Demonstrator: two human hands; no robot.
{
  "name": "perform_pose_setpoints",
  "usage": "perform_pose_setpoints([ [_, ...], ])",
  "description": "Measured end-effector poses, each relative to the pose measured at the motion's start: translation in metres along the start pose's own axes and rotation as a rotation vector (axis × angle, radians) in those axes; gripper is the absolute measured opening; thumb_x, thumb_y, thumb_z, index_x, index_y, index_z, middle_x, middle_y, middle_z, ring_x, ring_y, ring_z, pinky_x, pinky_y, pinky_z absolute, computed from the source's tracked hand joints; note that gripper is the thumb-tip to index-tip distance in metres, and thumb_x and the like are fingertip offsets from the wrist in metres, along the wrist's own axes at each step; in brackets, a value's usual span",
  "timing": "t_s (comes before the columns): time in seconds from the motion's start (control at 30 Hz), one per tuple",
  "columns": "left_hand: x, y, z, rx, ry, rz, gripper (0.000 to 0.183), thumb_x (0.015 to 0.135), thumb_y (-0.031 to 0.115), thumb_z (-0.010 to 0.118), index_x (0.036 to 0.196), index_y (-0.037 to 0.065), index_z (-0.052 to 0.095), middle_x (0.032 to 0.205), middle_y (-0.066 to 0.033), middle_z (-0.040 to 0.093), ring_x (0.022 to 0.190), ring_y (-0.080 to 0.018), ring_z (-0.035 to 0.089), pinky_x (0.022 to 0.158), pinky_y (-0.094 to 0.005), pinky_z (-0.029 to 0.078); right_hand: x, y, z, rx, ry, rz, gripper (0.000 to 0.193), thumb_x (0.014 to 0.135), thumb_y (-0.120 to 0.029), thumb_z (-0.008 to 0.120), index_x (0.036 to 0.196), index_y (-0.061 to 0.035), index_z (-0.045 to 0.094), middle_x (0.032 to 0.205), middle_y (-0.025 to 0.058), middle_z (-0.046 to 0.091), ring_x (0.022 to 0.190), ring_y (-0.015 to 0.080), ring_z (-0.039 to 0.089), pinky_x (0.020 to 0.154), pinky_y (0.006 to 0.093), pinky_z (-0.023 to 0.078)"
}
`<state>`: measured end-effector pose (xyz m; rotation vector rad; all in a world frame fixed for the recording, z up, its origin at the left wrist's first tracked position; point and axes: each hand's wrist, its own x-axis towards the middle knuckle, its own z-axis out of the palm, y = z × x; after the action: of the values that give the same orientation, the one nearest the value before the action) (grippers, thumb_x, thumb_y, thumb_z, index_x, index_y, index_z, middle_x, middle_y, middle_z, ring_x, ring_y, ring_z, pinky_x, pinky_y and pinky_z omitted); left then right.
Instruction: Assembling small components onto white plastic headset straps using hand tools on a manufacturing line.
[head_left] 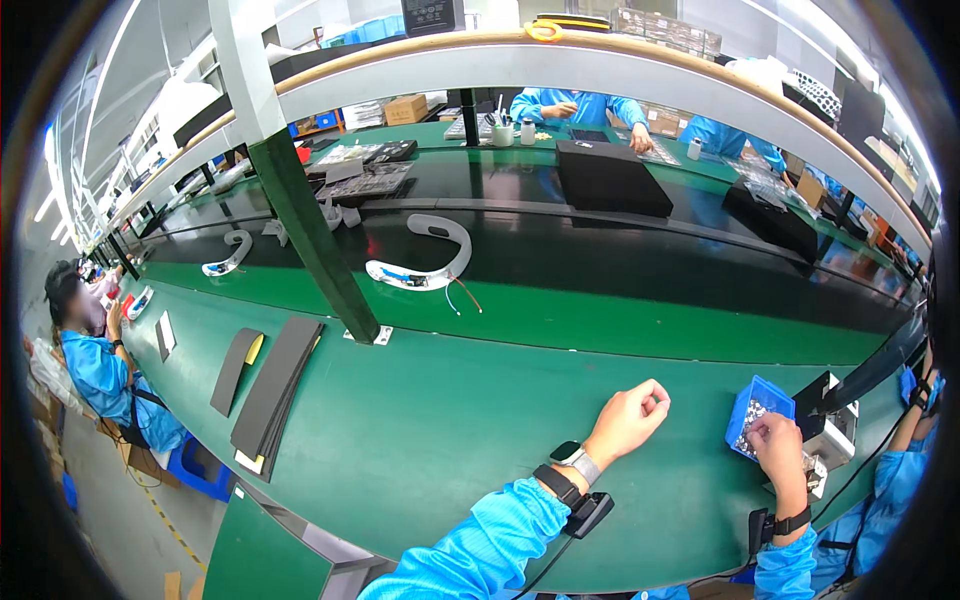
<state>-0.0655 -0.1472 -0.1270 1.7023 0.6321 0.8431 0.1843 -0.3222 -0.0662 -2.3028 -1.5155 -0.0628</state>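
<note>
My left hand (628, 422) hovers over the green bench (450, 400), its fingers curled in toward the thumb. Whatever it holds, if anything, is hidden. A watch and a black strap sit on that wrist. At the right, my right hand (778, 446) dips into a small blue bin (766, 388) of small whitish parts (752, 418). Its fingertips are pinched together among them, and what they grip is too small to make out. Right beside the bin and this hand stands a white-and-black bench device (830, 435), partly covered by a dark arm.
Dark grey foam strips (275, 400) lie at the left. A green post (315, 240) rises from the bench. Beyond it, a white curved neckband-shaped housing (440, 255) with loose wires rests on the line, near a black foam block (612, 178). Co-workers sit left, right and opposite.
</note>
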Motion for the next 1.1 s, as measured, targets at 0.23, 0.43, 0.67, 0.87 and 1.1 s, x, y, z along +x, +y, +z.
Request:
perform_pose_setpoints([
  [0.23, 0.0, -0.003, -0.001, 0.035, 0.021, 0.015, 0.013, 0.092, 0.018, 0.065, 0.093, 0.005, 0.063, 0.062, 0.0017, 0.057, 0.054, -0.0064, 0.051, 0.052, -0.0256, 0.042, -0.005, -0.024, -0.011, -0.002, 0.094, -0.029, 0.003, 0.076, -0.005, 0.071, 0.078, -0.0035, 0.07, 0.076, 0.0117, 0.064, 0.068, 0.0299, 0.065, 0.064, 0.0395, 0.051],
  [0.43, 0.001, -0.001, 0.001, 0.007, 0.017, 0.003, 0.012, 0.092, 0.017, 0.064, 0.093, 0.006, 0.064, 0.062, 0.0025, 0.057, 0.055, -0.0061, 0.051, 0.053, -0.0254, 0.042, -0.006, -0.016, -0.002, 0.001, 0.183, -0.155, 0.006, 0.076, -0.003, 0.071, 0.082, -0.0032, 0.071, 0.077, 0.0117, 0.064, 0.066, 0.0292, 0.065, 0.062, 0.0384, 0.051],
  [0.67, 0.001, -0.001, 0.001, 0.023, 0.009, -0.009, 0.012, 0.091, 0.017, 0.066, 0.093, 0.006, 0.064, 0.062, 0.0028, 0.057, 0.055, -0.0062, 0.052, 0.053, -0.0252, 0.043, -0.008, -0.014, 0.001, 0.153, 0.285, -0.119, 0.008, 0.075, 0.003, 0.071, 0.081, -0.0017, 0.07, 0.075, 0.0104, 0.063, 0.062, 0.0245, 0.064, 0.058, 0.0343, 0.05],
  [0.87, 0.001, -0.002, 0.001, 0.03, 0.013, -0.008, 0.012, 0.09, 0.017, 0.066, 0.093, 0.006, 0.064, 0.063, 0.0019, 0.059, 0.055, -0.0072, 0.053, 0.052, -0.026, 0.043, -0.009, -0.01, 0.006, 0.026, 0.242, -0.104, 0.005, 0.077, 0.002, 0.07, 0.08, -0.0013, 0.069, 0.073, 0.0104, 0.062, 0.061, 0.0248, 0.063, 0.058, 0.0344, 0.05],
  [1.1, 0.001, -0.003, 0.0, 0.039, 0.022, 0.011, 0.013, 0.091, 0.019, 0.065, 0.093, 0.006, 0.063, 0.063, 0.0004, 0.06, 0.055, -0.0094, 0.054, 0.053, -0.0279, 0.044, -0.007, -0.014, 0.004, 0.169, 0.324, -0.096, 0.006, 0.08, 0.004, 0.065, 0.084, 0.0, 0.066, 0.081, 0.0092, 0.063, 0.063, 0.0201, 0.063, 0.057, 0.0298, 0.05],
])
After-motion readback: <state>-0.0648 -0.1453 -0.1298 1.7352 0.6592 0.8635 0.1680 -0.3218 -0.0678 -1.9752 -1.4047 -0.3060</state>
